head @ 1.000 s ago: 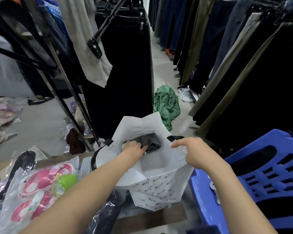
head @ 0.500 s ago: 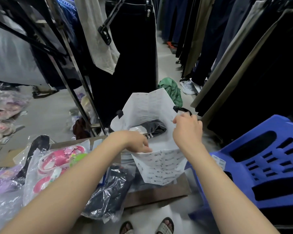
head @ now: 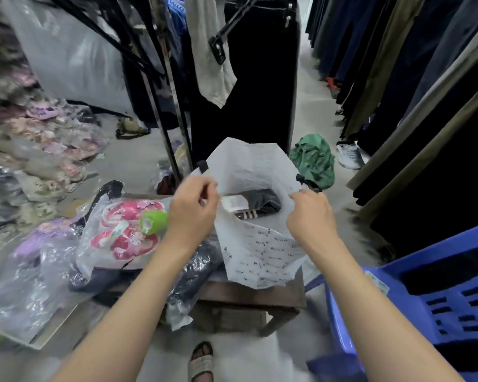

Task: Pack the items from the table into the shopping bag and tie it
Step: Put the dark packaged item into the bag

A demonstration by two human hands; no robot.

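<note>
A white shopping bag point(head: 262, 260) with small black lettering stands open on a low wooden table point(head: 249, 295). Inside it lies a dark folded garment point(head: 262, 204) with a white tag and striped cuff. My left hand point(head: 192, 213) pinches the bag's near-left rim. My right hand point(head: 311, 216) grips the right rim beside a black handle point(head: 308, 183). On the table to the left lie a clear packet of pink items point(head: 122, 232), a green roll point(head: 153, 221) and a dark garment in plastic point(head: 196, 271).
A blue plastic chair point(head: 425, 296) stands close on the right. Clothes racks hang ahead and along the right. A green garment point(head: 313, 159) lies on the floor behind the bag. Stacked packets point(head: 39, 139) fill the left. My sandalled foot point(head: 202, 362) is below the table.
My left hand came out of the bag, leaving the dark garment inside, and took hold of the left rim. My right hand stayed on the right rim. The view tilted down.
</note>
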